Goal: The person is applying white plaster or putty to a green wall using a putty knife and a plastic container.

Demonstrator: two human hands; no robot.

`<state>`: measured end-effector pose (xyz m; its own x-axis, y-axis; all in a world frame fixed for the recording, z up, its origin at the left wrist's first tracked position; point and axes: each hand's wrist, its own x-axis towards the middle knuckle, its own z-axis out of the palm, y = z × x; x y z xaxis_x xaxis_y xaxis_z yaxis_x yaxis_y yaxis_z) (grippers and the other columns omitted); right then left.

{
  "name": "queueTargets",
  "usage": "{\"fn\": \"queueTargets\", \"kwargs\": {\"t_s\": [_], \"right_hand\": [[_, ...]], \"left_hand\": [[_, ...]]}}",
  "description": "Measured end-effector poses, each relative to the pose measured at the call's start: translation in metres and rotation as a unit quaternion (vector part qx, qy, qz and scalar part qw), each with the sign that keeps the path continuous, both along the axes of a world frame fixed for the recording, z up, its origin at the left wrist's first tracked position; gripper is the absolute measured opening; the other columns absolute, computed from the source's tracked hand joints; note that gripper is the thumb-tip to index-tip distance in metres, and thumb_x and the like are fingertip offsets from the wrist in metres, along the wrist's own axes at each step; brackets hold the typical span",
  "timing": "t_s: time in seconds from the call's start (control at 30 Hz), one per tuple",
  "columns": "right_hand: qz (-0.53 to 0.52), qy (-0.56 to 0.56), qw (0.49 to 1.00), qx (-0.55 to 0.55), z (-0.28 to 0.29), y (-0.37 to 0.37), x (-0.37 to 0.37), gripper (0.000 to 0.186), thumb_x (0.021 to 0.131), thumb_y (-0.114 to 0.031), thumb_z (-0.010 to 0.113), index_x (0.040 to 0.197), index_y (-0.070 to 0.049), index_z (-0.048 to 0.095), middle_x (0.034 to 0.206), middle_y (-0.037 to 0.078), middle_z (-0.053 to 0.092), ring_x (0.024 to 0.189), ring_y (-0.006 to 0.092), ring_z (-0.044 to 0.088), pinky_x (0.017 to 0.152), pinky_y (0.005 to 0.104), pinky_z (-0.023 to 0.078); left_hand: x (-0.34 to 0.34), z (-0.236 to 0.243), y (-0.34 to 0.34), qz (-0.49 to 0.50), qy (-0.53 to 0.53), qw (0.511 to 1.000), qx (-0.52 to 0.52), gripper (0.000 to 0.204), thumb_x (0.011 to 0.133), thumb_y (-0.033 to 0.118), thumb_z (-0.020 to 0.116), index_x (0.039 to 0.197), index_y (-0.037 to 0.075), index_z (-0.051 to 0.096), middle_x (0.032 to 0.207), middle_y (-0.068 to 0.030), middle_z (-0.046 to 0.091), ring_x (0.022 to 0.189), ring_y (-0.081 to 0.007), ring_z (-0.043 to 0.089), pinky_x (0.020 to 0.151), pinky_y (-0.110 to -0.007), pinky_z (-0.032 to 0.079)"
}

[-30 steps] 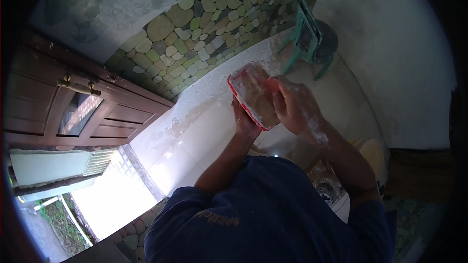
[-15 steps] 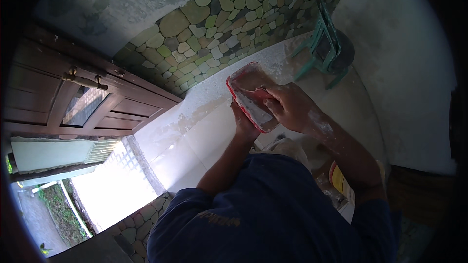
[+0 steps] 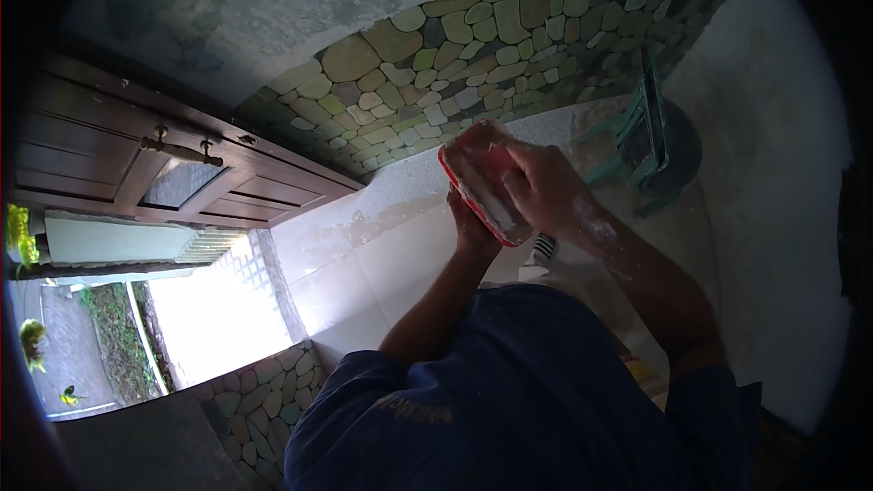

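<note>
My left hand [image 3: 468,223] is closed on the side and underside of a red rectangular tray [image 3: 447,165], caked with pale grey paste. My right hand [image 3: 541,189] pinches a red spreader [image 3: 497,162] inside that tray, its thumb bent over the tool. Whitish smears mark the back of my right hand and wrist. The spreader's lower edge is partly hidden by the paste and fingers.
A green plastic chair [image 3: 650,150] stands at right by a pale wall [image 3: 773,218]. A stone-clad, plastered wall [image 3: 436,64] runs behind. A wooden door [image 3: 91,127] is at left, beside a bright doorway [image 3: 209,309]. My striped foot [image 3: 544,252] shows on the tiled floor [image 3: 391,264].
The view has shifted, so surroundings sit farther right in the picture. Both hands and the tray have moved slightly right, and my striped foot has come into view.
</note>
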<state>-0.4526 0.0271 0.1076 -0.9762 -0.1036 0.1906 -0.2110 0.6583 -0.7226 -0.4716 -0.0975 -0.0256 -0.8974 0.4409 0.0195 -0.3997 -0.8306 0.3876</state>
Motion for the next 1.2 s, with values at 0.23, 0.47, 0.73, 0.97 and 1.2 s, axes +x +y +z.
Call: {"fn": "queueTargets", "kwargs": {"t_s": [0.23,0.47,0.73,0.97,1.2], "right_hand": [[0.071,0.015,0.997,-0.001,0.024,0.055,-0.022,0.021,0.087,-0.006,0.052,0.105,0.005,0.058,0.085,0.025,0.065,0.078,0.0403,0.065,0.070,0.0457,0.053],[0.063,0.031,0.995,0.066,0.004,0.097,-0.048,0.021,0.087,-0.009,0.055,0.104,0.003,0.058,0.080,0.025,0.064,0.075,0.0404,0.064,0.069,0.0474,0.052],[0.031,0.091,0.994,0.052,0.025,0.144,-0.045,0.012,0.084,-0.006,0.056,0.093,0.003,0.057,0.074,0.022,0.061,0.069,0.0381,0.062,0.061,0.0436,0.046],[0.048,0.031,0.998,0.028,0.028,0.152,-0.042,0.020,0.080,-0.010,0.057,0.096,0.003,0.057,0.079,0.022,0.062,0.076,0.0403,0.061,0.069,0.0477,0.047],[0.035,0.124,0.990,0.058,-0.003,0.143,-0.034,0.016,0.079,-0.004,0.058,0.094,0.002,0.056,0.085,0.022,0.062,0.082,0.0400,0.061,0.071,0.0478,0.048]], "left_hand": [[-0.025,0.007,0.062,0.020,-0.051,0.996,0.076,0.051,0.097,0.052,0.034,0.127,0.013,0.048,0.124,-0.0052,0.055,0.114,-0.0226,0.053,0.098,-0.040,0.043],[-0.035,0.016,0.107,0.039,-0.069,0.995,0.062,0.046,0.096,0.043,0.048,0.129,0.012,0.045,0.123,-0.0059,0.054,0.114,-0.0207,0.053,0.095,-0.037,0.046],[-0.014,0.053,0.130,0.118,0.267,0.914,-0.281,0.052,0.099,0.044,0.042,0.141,0.014,0.036,0.137,-0.0067,0.046,0.123,-0.0243,0.050,0.101,-0.044,0.044],[0.004,0.023,0.119,-0.028,0.140,0.980,-0.142,0.049,0.101,0.043,0.038,0.142,0.015,0.035,0.140,-0.0064,0.044,0.126,-0.0241,0.047,0.102,-0.043,0.043],[0.010,0.052,0.112,-0.122,-0.094,0.986,0.068,0.050,0.099,0.027,0.050,0.143,0.013,0.033,0.145,-0.0061,0.039,0.130,-0.0218,0.042,0.105,-0.041,0.039]]}}
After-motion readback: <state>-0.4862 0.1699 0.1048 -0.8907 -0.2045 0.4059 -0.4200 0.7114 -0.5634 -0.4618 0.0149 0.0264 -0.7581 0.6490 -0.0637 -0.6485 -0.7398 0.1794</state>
